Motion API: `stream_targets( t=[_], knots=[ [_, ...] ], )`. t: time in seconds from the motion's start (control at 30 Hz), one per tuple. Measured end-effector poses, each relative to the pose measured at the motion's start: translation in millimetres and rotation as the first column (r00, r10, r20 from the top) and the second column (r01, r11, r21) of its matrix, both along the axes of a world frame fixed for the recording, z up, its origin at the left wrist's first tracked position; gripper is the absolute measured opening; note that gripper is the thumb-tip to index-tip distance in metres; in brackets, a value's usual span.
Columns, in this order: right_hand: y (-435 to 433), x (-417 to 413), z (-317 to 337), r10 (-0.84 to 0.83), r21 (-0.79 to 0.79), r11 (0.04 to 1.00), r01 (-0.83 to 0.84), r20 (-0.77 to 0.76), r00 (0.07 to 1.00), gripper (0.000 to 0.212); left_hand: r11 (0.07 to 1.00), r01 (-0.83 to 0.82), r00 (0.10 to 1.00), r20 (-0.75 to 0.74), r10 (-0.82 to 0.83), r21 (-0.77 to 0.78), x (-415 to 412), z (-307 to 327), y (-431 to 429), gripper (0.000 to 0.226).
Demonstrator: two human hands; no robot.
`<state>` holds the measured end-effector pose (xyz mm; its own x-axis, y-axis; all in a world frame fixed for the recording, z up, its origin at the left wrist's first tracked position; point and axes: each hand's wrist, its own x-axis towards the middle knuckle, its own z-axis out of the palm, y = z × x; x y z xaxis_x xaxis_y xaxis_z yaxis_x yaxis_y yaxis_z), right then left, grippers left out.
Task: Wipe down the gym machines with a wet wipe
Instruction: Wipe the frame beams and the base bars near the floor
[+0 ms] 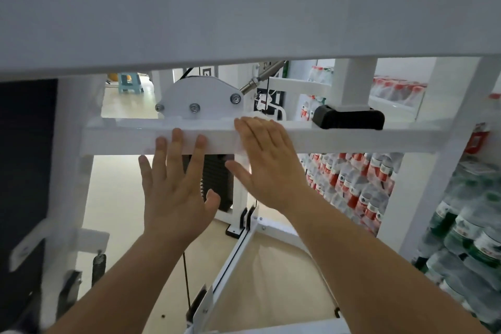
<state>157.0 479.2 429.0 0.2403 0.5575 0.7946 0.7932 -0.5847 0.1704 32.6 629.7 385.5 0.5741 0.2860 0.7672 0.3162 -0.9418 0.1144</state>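
Fingers point(177, 141) on both hands are straight and spread, nothing clenched or gripped. The right hand point(268, 165) lies flat against the front of the white crossbar point(122, 138) with its fingertips reaching over the top edge. As far as I can tell the wet wipe point(253, 117) is pinned under it: a bit of crumpled white pokes out past the fingertips, and it's so close in colour to the paint that it's hard to pick out. A flat palm makes sense for this, since it spreads the wipe over more of the bar.

The left hand point(176, 192) sits just beside it with only three fingertips touching the bar, probably to steady things. I can't see any wipe under that one.

Just above the bar are a bolted pulley plate point(200, 97) and a black rubber stop point(348, 118), and the weight stack point(217, 176) hangs behind the hands. A big pale beam point(244, 8) fills the top of the view. Shrink-wrapped water bottles point(352, 179) are piled on the right, with a small stool point(130, 83) far back.
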Motion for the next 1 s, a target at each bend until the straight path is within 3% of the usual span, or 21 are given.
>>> stream_targets(
  t=[0.1, 0.2, 0.3, 0.43, 0.5, 0.6, 0.67, 0.83, 1.0],
  knots=[
    [-35, 27, 1, -0.144, 0.153, 0.977, 0.151, -0.055, 0.988, 0.069, 1.000, -0.001, 0.998, -0.061, 0.003, 0.025, -5, -1, 5, 0.109],
    [-12, 14, 2, -0.181, 0.269, 0.939, 0.212, -0.138, 0.974, 0.072, 1.000, 0.008, 0.994, -0.113, -0.006, 0.014, -11, 1, 8, 0.112],
    [49, -23, 0, -0.036, 0.249, 0.967, 0.059, -0.098, 0.995, 0.068, 1.000, 0.018, 0.995, -0.100, -0.021, -0.025, -18, 2, 11, 0.104],
    [77, -43, 3, 0.162, 0.148, 0.977, -0.155, -0.039, 0.986, 0.060, 0.992, -0.103, 0.995, -0.017, 0.102, -0.079, -34, 2, 30, 0.100],
    [58, -28, 3, 0.127, 0.099, 0.987, -0.127, 0.003, 0.992, 0.061, 0.987, -0.147, 0.988, -0.065, 0.143, -0.067, -42, 3, 44, 0.107],
    [36, -12, -3, -0.043, 0.209, 0.977, 0.043, -0.006, 0.999, 0.057, 0.982, -0.185, 0.975, -0.126, 0.181, -0.019, -55, 7, 61, 0.105],
    [52, -24, -4, -0.040, 0.267, 0.962, 0.053, -0.052, 0.998, 0.055, 0.976, -0.215, 0.966, -0.153, 0.210, -0.018, -63, 10, 70, 0.103],
    [138, -82, 10, 0.261, 0.108, 0.961, -0.254, -0.052, 0.964, 0.077, 0.956, -0.293, 0.935, -0.201, 0.292, 0.029, -85, 10, 91, 0.100],
    [159, -84, 18, 0.316, -0.025, 0.949, -0.316, 0.027, 0.948, 0.067, 0.956, -0.291, 0.923, -0.257, 0.288, 0.025, -97, 13, 98, 0.101]
  ],
)
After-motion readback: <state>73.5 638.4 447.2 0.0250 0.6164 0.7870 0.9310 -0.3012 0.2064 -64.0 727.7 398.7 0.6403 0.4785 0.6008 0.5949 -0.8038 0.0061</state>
